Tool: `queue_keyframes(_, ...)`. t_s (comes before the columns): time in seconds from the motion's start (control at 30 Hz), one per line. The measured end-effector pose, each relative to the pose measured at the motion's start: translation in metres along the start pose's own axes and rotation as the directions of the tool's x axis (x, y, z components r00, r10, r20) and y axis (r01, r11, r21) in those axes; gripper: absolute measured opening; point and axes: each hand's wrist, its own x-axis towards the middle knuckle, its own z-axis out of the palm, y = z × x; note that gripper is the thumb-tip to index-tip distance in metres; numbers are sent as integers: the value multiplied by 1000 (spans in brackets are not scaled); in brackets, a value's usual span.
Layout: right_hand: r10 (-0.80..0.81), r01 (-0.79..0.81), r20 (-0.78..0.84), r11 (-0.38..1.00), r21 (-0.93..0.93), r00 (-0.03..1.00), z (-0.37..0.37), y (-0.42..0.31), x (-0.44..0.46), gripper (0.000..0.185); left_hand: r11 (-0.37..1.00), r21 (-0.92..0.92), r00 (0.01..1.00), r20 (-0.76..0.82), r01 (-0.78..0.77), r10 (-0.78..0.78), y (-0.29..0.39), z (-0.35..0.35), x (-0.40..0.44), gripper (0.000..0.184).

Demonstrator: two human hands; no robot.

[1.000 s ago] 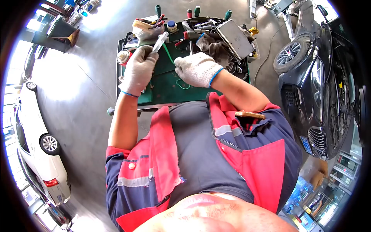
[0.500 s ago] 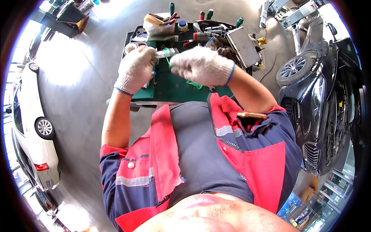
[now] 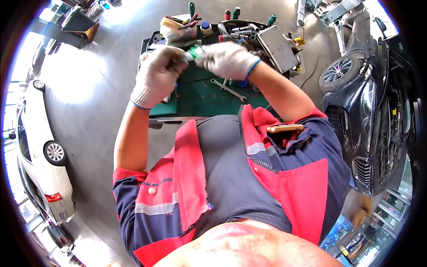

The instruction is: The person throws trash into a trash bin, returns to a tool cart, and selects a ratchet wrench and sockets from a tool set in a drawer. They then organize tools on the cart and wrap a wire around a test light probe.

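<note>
Near the top center, a left hand in an off-white knit glove (image 3: 161, 69) has its fingers closed on a short, pale, translucent piece (image 3: 189, 55) with a bright green strip (image 3: 195, 50) wrapped around it. A matching gloved right hand (image 3: 229, 61) curls close at the other side; blur hides whether its fingers grip the strip. Both are above a dark green tool-cart top (image 3: 198, 100), where a silver wrench (image 3: 229, 91) lies slanted at center. Along the cart's far side stand a white jar with a blue lid (image 3: 206, 29) and, right of it, a flat gray metal case (image 3: 276, 49). Smooth gray floor (image 3: 100, 120) surrounds the cart, with a white car (image 3: 55, 184) at left and a glossy black car (image 3: 356, 111) at right.
</note>
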Motion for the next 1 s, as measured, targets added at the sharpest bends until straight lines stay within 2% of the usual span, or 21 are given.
queue_keyframes(0.03,25,-34,120,997,76,992,4,0,-5,25,988,-22,982,-106,153,-154,-8,2,5,13)
queue_keyframes(0.07,37,-76,246,986,147,969,5,-13,-13,26,960,249,981,-172,130,-88,-6,1,8,14)
queue_keyframes(0.1,78,-109,349,992,70,934,-19,-38,-16,24,887,461,997,-58,-20,53,-5,-3,12,13)
queue_keyframes(0.13,-13,-6,216,996,88,976,-17,-35,-19,23,756,629,983,89,-180,160,-7,-8,13,12)
queue_keyframes(0.2,-166,187,-179,976,112,970,-20,-20,-15,21,750,541,906,379,-381,186,-9,-7,10,15)
queue_keyframes(0.23,-142,157,-269,987,33,953,-23,-15,-10,21,889,349,926,331,-297,179,-4,-4,6,17)
queue_keyframes(0.33,-56,50,-80,996,-67,995,9,16,-10,25,959,-276,997,45,68,-58,-4,2,-2,22)
queue_keyframes(0.37,9,-15,126,999,45,992,-8,-6,-17,25,969,-223,992,-45,106,-119,-1,2,5,17)
queue_keyframes(0.4,-78,58,166,991,118,983,-3,-13,-21,23,996,66,992,-109,64,-56,-3,1,11,15)
queue_keyframes(0.47,-61,60,156,998,10,986,-24,-40,-24,19,834,507,975,151,-217,162,2,-8,15,15)
queue_keyframes(0.53,-74,73,-20,996,-42,997,-36,-38,-18,11,733,551,897,400,-399,188,7,-4,12,15)
queue_keyframes(0.6,-69,45,-221,992,-114,973,-32,-15,-10,10,967,124,930,325,-224,174,16,-3,3,19)
queue_keyframes(0.63,43,-46,-54,997,-64,998,-30,-12,-9,12,995,-44,974,203,-93,100,17,-3,1,22)
queue_keyframes(0.67,-30,29,-2,990,-136,1000,-8,2,-12,17,974,-224,996,89,20,0,15,-3,-1,26)
queue_keyframes(0.7,-6,13,122,998,-56,993,-3,-2,-15,18,969,-205,990,19,137,-136,8,-3,3,20)
queue_keyframes(0.77,53,-87,307,991,98,950,-14,-35,-31,21,948,316,1000,-13,-22,27,3,-4,11,15)
queue_keyframes(0.8,46,-58,316,998,26,948,-30,-53,-30,18,830,552,995,9,-84,94,0,-4,11,12)
queue_keyframes(0.83,-37,35,219,999,14,975,-39,-55,-27,20,723,641,966,182,-257,183,-3,-7,9,8)
queue_keyframes(0.9,-187,188,-132,982,-1,974,-36,-42,-19,19,785,505,912,370,-360,180,-4,-1,5,9)
queue_keyframes(0.93,-161,154,-174,987,-50,971,-35,-34,-13,12,795,459,875,450,-397,178,2,1,4,11)
queue_keyframes(1.0,-115,113,-212,993,-20,970,-24,-19,-7,16,954,151,917,349,-258,193,12,-1,-1,14)
